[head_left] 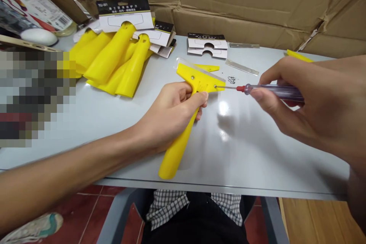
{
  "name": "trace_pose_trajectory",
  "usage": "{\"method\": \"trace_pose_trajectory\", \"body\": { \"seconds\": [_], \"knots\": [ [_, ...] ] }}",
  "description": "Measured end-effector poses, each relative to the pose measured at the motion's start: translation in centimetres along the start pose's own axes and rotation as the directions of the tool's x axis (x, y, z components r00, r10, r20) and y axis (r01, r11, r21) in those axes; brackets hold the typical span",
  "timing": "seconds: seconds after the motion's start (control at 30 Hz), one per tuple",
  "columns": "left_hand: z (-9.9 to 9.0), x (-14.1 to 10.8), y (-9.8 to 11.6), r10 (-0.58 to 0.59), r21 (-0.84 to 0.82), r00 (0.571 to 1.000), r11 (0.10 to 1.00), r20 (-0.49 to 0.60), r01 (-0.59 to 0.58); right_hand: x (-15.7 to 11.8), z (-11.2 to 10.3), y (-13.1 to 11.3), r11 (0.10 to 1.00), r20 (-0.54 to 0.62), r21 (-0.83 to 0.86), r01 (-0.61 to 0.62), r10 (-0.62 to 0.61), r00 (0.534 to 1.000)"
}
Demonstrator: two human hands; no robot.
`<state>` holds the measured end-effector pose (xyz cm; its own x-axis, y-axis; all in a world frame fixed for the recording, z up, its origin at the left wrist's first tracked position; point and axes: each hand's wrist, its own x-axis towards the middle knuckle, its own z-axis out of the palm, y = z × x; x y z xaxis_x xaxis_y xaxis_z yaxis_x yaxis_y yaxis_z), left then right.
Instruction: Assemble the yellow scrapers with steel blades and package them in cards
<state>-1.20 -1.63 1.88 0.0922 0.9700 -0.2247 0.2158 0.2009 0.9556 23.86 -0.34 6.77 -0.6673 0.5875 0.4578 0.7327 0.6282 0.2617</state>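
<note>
In my left hand (177, 112) is a yellow scraper (174, 156), its fingers wrapped round the neck below the wide head. The scraper's handle slants down toward the table's front edge, and a clear strip runs along the head's upper edge. Two screws show in the head. My right hand (309, 99) grips a screwdriver (274, 91) with a see-through purple handle and a red collar. Its thin shaft lies level, and the tip meets the right-hand screw (215, 86). Just behind the shaft sits a small pile of loose screws (231, 79).
Several yellow scraper handles (111, 55) with black-and-white cards (124, 13) are heaped at back left. More cards (207, 45) and two thin blades (242, 67) lie behind the scraper. Another yellow piece (299, 56) is at back right. Cardboard (243, 4) walls the table's (120, 160) rear.
</note>
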Motion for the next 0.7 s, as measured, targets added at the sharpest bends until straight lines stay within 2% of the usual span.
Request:
{"method": "trace_pose_trajectory", "body": {
  "seconds": [0.1,0.2,0.4,0.5,0.7],
  "knots": [
    [-0.03,0.02,0.01,0.0,0.002,1.0,1.0,0.002,0.0,-0.01,-0.42,0.22,0.995,0.06,0.102,-0.012,0.006,0.998],
    [-0.05,0.06,-0.04,0.005,-0.001,1.0,1.0,0.006,-0.005,-0.12,-0.38,0.3,0.983,0.055,0.183,-0.026,0.016,0.998],
    [0.02,0.01,-0.09,0.0,-0.029,1.0,1.0,0.001,0.0,0.07,0.22,-0.38,1.0,-0.059,0.022,-0.017,0.019,0.998],
    [0.15,-0.01,-0.05,-0.008,-0.053,1.0,0.999,-0.001,0.008,0.41,0.27,-0.57,0.999,-0.098,0.041,-0.019,0.023,0.995],
    [0.39,0.2,-0.27,0.003,-0.118,1.0,0.993,-0.027,-0.006,0.72,0.07,-0.16,0.998,-0.085,0.043,-0.034,0.037,0.996]
  ]
}}
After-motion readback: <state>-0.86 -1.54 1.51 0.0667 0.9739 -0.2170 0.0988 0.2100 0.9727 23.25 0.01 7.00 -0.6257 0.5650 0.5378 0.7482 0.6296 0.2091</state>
